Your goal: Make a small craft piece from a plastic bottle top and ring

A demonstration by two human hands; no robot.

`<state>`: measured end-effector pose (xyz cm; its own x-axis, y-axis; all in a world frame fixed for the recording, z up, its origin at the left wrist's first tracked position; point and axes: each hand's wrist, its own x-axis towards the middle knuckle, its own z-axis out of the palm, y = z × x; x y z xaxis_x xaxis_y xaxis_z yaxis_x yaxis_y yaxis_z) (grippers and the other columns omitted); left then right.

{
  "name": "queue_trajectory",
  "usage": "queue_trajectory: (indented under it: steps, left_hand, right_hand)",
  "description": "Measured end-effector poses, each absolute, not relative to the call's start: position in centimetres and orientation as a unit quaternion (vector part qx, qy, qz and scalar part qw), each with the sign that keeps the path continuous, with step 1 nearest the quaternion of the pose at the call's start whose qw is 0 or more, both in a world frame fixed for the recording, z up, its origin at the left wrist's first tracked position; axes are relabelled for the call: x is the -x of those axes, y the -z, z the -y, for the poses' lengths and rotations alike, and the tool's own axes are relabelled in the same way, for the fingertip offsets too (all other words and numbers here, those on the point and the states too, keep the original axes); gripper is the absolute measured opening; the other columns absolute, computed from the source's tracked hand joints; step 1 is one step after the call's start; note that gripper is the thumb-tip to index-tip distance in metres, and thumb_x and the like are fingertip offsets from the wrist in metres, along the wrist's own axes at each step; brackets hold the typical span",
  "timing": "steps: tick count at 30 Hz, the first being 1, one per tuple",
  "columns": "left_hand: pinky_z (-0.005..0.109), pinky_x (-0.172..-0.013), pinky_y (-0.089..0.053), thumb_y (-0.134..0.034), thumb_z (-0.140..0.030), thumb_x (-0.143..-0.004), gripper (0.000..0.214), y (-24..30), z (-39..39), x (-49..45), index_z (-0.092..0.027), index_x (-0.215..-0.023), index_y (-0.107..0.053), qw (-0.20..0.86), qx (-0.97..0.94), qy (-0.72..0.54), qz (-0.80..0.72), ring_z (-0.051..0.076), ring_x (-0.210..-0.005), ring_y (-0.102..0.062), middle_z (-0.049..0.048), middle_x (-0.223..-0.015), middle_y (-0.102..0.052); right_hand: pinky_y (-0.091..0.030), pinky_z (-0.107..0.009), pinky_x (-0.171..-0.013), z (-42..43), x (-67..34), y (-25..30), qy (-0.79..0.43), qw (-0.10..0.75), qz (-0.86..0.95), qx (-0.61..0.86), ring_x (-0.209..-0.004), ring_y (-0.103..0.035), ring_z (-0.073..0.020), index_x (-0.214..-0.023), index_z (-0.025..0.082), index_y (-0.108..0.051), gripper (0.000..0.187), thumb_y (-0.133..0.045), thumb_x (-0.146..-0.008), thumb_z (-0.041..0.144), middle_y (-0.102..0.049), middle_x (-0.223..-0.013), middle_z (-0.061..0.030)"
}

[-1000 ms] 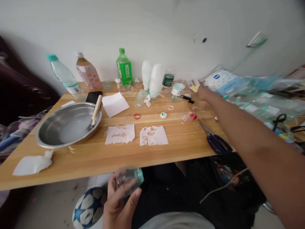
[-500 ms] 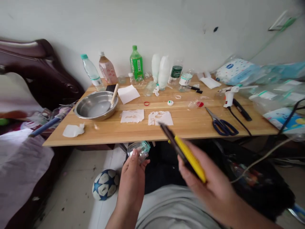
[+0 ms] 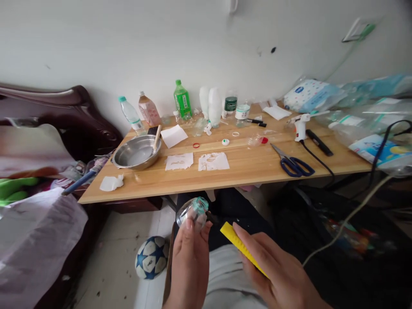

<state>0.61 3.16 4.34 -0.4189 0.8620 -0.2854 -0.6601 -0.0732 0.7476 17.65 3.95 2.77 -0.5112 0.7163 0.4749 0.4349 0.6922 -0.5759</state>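
Note:
My left hand (image 3: 191, 251) is closed around a clear plastic bottle piece (image 3: 188, 213) with a teal end, held below the table's front edge over my lap. My right hand (image 3: 270, 262) grips a yellow-and-black utility knife (image 3: 240, 240); its tip points up and left toward the bottle piece, and whether the blade touches the plastic I cannot make out. Two torn paper pieces with brown marks, a left one (image 3: 179, 161) and a right one (image 3: 213, 161), lie on the table just beyond. Blue-handled scissors (image 3: 294, 165) rest at the right.
On the wooden table (image 3: 154, 182) stand a metal bowl (image 3: 120, 161) with a brush (image 3: 156, 138), a green bottle (image 3: 182, 101), two white bottle shapes (image 3: 214, 105) and a white glue gun (image 3: 301, 128). A ball (image 3: 151, 257) sits on the floor to the left.
My right hand has lowered and brought the utility knife left, close to the bottle piece. My left hand still holds the piece. The whole view has shifted slightly.

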Motion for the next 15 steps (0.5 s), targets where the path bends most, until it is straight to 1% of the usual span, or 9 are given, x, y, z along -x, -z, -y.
queue_trajectory:
  steps: [3, 5, 7, 10, 12, 13, 14, 15]
  left_hand:
    - [0.038, -0.102, -0.051, -0.069, -0.045, -0.086, 0.032, -3.8, -2.9, -0.4, -0.023, -0.108, -0.075, 0.514, -0.129, -0.722, -0.445, 0.027, -0.123, -0.063, 0.0092, -0.123, -0.072]
    - [0.040, -0.103, -0.050, -0.069, -0.043, -0.086, 0.031, -3.4, -3.1, 0.0, -0.022, -0.108, -0.076, 0.508, -0.161, -0.718, -0.448, 0.028, -0.119, -0.066, 0.0096, -0.120, -0.074]
    - [0.044, -0.105, -0.048, -0.071, -0.042, -0.085, 0.031, -3.2, -3.7, 0.6, -0.020, -0.107, -0.076, 0.490, -0.202, -0.706, -0.470, 0.030, -0.119, -0.065, 0.0107, -0.120, -0.074]
    - [0.042, -0.114, -0.038, -0.070, -0.043, -0.086, 0.031, -4.0, -5.5, 1.4, -0.018, -0.103, -0.078, 0.408, -0.274, -0.681, -0.542, 0.031, -0.132, -0.055, 0.0117, -0.133, -0.067]
    - [0.038, -0.119, -0.030, -0.067, -0.043, -0.088, 0.028, -4.7, -7.3, 1.8, -0.019, -0.098, -0.079, 0.336, -0.340, -0.664, -0.574, 0.029, -0.140, -0.046, 0.0096, -0.146, -0.057]
    - [0.038, -0.120, -0.028, -0.066, -0.042, -0.088, 0.027, -5.0, -8.3, 2.0, -0.020, -0.096, -0.080, 0.306, -0.386, -0.651, -0.578, 0.029, -0.141, -0.045, 0.0081, -0.150, -0.053]
    - [0.037, -0.120, -0.027, -0.065, -0.041, -0.090, 0.025, -5.2, -9.3, 2.2, -0.021, -0.094, -0.080, 0.277, -0.435, -0.636, -0.574, 0.028, -0.141, -0.044, 0.0070, -0.151, -0.051]
    - [0.037, -0.119, -0.028, -0.063, -0.040, -0.091, 0.025, -5.1, -10.4, 2.4, -0.022, -0.090, -0.080, 0.248, -0.477, -0.626, -0.565, 0.027, -0.138, -0.047, 0.0075, -0.145, -0.055]
  right_hand:
    - [-0.059, -0.031, -0.063, -4.0, -17.6, -3.0, -0.189, 0.350, 0.855, 0.334, -0.070, -0.068, -0.0189, -0.159, 0.030, -0.021, 0.070, -0.047, -0.097, 0.012, -0.066, -0.087, -0.0045]
    - [-0.060, -0.032, -0.064, -4.2, -17.3, -3.0, -0.192, 0.352, 0.851, 0.340, -0.071, -0.068, -0.0191, -0.159, 0.031, -0.022, 0.069, -0.046, -0.097, 0.013, -0.065, -0.088, -0.0047]
    - [-0.060, -0.033, -0.066, -4.6, -17.0, -3.0, -0.201, 0.355, 0.841, 0.355, -0.073, -0.068, -0.0195, -0.158, 0.031, -0.024, 0.066, -0.045, -0.098, 0.013, -0.065, -0.089, -0.0050]
    - [-0.061, -0.035, -0.074, -5.7, -16.4, -3.1, -0.213, 0.366, 0.826, 0.372, -0.082, -0.069, -0.0210, -0.156, 0.031, -0.025, 0.063, -0.044, -0.099, 0.014, -0.066, -0.099, -0.0075]
    - [-0.060, -0.036, -0.083, -6.7, -16.0, -3.0, -0.216, 0.385, 0.816, 0.373, -0.094, -0.069, -0.0221, -0.156, 0.031, -0.024, 0.062, -0.043, -0.100, 0.014, -0.066, -0.110, -0.0098]
    - [-0.059, -0.037, -0.086, -7.3, -15.9, -2.9, -0.219, 0.396, 0.809, 0.375, -0.099, -0.069, -0.0224, -0.156, 0.031, -0.023, 0.062, -0.043, -0.100, 0.015, -0.066, -0.114, -0.0105]
    - [-0.058, -0.036, -0.089, -7.9, -15.7, -2.8, -0.222, 0.407, 0.801, 0.378, -0.103, -0.068, -0.0225, -0.157, 0.030, -0.023, 0.061, -0.043, -0.101, 0.016, -0.065, -0.116, -0.0109]
    - [-0.058, -0.036, -0.091, -8.6, -15.5, -2.6, -0.225, 0.413, 0.794, 0.384, -0.105, -0.068, -0.0225, -0.157, 0.030, -0.024, 0.059, -0.042, -0.101, 0.017, -0.066, -0.116, -0.0110]
